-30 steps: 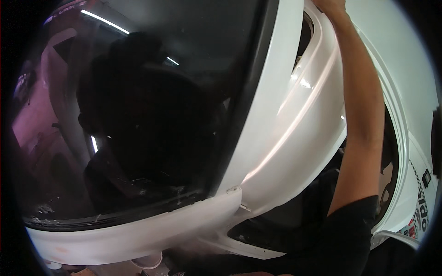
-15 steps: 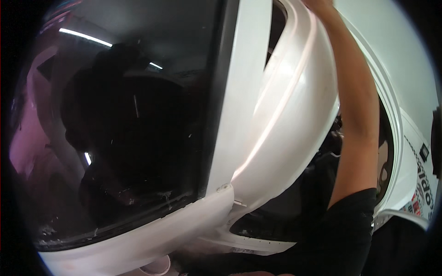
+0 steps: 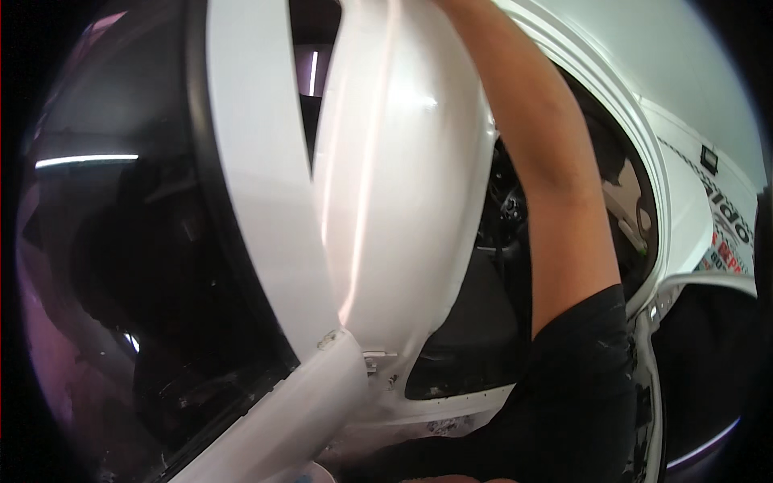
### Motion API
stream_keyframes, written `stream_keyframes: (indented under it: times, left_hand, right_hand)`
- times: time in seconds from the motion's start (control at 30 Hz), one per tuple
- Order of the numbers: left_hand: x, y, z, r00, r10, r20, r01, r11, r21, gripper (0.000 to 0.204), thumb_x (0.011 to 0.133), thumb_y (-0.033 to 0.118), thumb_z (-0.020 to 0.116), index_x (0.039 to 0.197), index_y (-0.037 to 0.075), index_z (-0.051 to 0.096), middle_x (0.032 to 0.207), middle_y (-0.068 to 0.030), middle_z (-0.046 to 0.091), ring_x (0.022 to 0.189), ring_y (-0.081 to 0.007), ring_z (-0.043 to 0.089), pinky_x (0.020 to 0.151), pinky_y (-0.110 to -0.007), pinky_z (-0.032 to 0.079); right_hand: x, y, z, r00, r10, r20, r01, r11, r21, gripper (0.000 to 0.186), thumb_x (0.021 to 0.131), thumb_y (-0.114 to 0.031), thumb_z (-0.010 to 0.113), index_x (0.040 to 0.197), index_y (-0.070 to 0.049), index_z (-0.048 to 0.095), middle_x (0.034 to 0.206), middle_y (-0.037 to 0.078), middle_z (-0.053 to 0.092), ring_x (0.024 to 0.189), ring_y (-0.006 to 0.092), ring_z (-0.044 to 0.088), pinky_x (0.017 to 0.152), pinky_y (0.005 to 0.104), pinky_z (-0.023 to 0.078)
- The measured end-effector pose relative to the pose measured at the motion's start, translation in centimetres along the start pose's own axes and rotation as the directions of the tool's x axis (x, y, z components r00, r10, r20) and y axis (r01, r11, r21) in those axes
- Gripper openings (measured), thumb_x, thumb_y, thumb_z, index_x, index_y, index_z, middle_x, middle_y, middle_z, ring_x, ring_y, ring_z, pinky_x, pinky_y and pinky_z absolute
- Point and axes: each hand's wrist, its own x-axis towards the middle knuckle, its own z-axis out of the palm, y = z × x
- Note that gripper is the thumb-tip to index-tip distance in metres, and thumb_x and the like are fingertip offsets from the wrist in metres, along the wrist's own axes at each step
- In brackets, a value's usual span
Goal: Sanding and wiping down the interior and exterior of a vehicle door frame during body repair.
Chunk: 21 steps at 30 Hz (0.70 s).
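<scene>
My bare right arm rises from a dark sleeve [image 3: 584, 362] along a glossy white curved body panel [image 3: 403, 185]. My right hand [image 3: 443, 6] is at the top edge, almost wholly out of frame, its fingers hidden. Left of the panel runs a flat white pillar [image 3: 250, 161] bordering dark reflective glass [image 3: 129, 241]. A rounded white sill [image 3: 282, 402] meets the pillar's foot, beside small metal fittings [image 3: 374, 362]. I cannot make out my left hand; only a sliver of skin shows at the bottom edge.
On the right, a white door frame [image 3: 660, 209] curves around a dark opening showing interior parts [image 3: 507, 209]. Beyond it are a white printed panel [image 3: 729, 241] and a pale wall [image 3: 684, 56]. A small white container [image 3: 318, 473] sits low at the bottom.
The view has swung right, so glass, pillar and panel sit farther left. My right arm leans more leftward at the top, and its hand has slipped mostly out of frame.
</scene>
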Motion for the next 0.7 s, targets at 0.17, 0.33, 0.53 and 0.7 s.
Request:
stream_keyframes:
  times: [0.17,0.33,0.53,0.7]
  left_hand:
    - [1.4,2.0,-2.4,0.997,0.073,-0.016,-0.072,0.995,0.062,0.032,0.087,0.019,0.071,0.113,0.001,0.073,0.098,-0.0170,0.076,0.090,-0.0338,0.071,0.081,-0.046,0.056]
    - [5.5,8.0,-4.9,0.980,0.200,-0.009,-0.197,0.971,0.138,0.032,0.087,0.019,0.070,0.113,0.001,0.073,0.098,-0.0179,0.075,0.090,-0.0350,0.071,0.081,-0.047,0.056]
    - [5.2,14.3,-0.1,0.956,0.289,0.049,-0.293,0.930,0.223,0.031,0.087,0.019,0.069,0.112,0.001,0.073,0.098,-0.0190,0.075,0.090,-0.0364,0.071,0.081,-0.048,0.056]
    - [3.8,20.5,4.4,0.932,0.352,0.083,-0.360,0.881,0.306,0.030,0.087,0.019,0.068,0.111,0.001,0.073,0.098,-0.0200,0.075,0.091,-0.0375,0.071,0.081,-0.048,0.056]
  right_hand:
    - [-9.7,17.4,-10.7,0.937,0.229,0.264,-0.221,0.973,-0.058,0.035,0.090,-0.040,0.072,0.086,-0.005,0.070,0.092,0.016,0.074,0.087,0.0352,0.068,0.085,0.0504,0.047]
    - [-13.4,23.5,-11.6,0.970,0.201,0.139,-0.180,0.972,-0.150,0.037,0.085,-0.041,0.076,0.081,-0.006,0.068,0.083,0.017,0.069,0.082,0.0390,0.064,0.082,0.0531,0.049]
    - [-13.7,22.1,-12.1,0.936,0.229,0.267,-0.213,0.973,-0.088,0.038,0.090,-0.044,0.073,0.100,-0.008,0.070,0.105,0.016,0.070,0.103,0.0411,0.061,0.088,0.0606,0.045]
    - [-22.1,34.7,-19.1,0.904,0.351,0.245,-0.311,0.932,-0.188,0.038,0.092,-0.044,0.072,0.099,-0.007,0.069,0.105,0.016,0.071,0.102,0.0414,0.061,0.089,0.0606,0.045]
